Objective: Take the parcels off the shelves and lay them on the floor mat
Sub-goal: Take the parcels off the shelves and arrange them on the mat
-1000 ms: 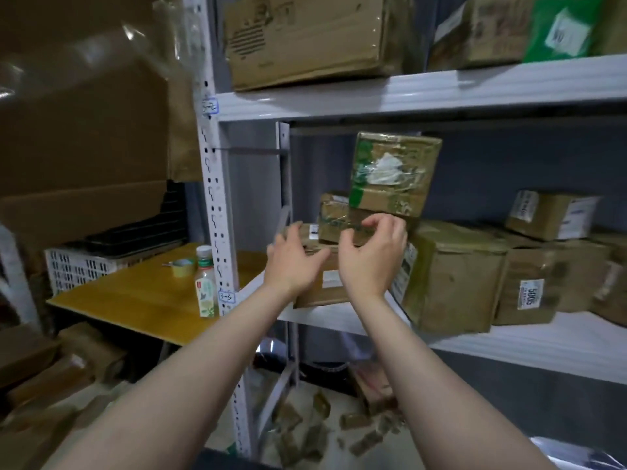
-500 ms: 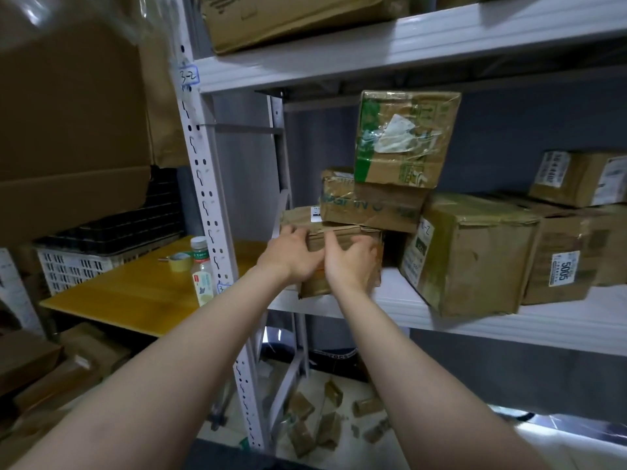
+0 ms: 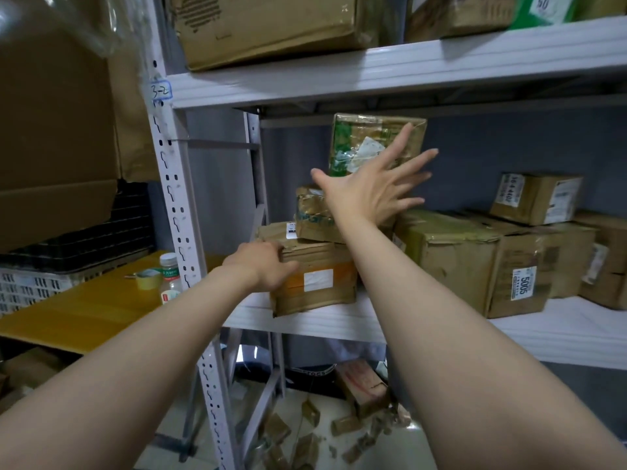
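Cardboard parcels are stacked three high at the left end of the middle shelf (image 3: pixel 559 330): bottom parcel (image 3: pixel 315 283) with an orange band and a white label, middle parcel (image 3: pixel 314 215) on it, green-printed top parcel (image 3: pixel 369 140) on that. The left hand (image 3: pixel 261 264) grips the bottom parcel at its upper left corner, thumb on the front face, other fingers curled over the top edge. The parcel sits flat on the shelf. The right hand (image 3: pixel 366 191) is raised and spread wide, fingers (image 3: pixel 415 163) straight, holding nothing. Its palm is in front of the middle parcel and its fingertips are in front of the top parcel; contact cannot be told. Just right of the stack stands a large parcel (image 3: pixel 448 259), beside it a parcel labelled 5005 (image 3: pixel 522 276) with a small parcel (image 3: pixel 536 198) above. The upper shelf (image 3: pixel 407 66) carries a big box (image 3: pixel 271 28). Left of the rack, a yellow desk (image 3: pixel 84 310) holds a bottle (image 3: pixel 169 276), a tape roll (image 3: pixel 147 278) and a white crate (image 3: pixel 30 286). Small packets (image 3: pixel 363 388) lie on the floor under the shelf.
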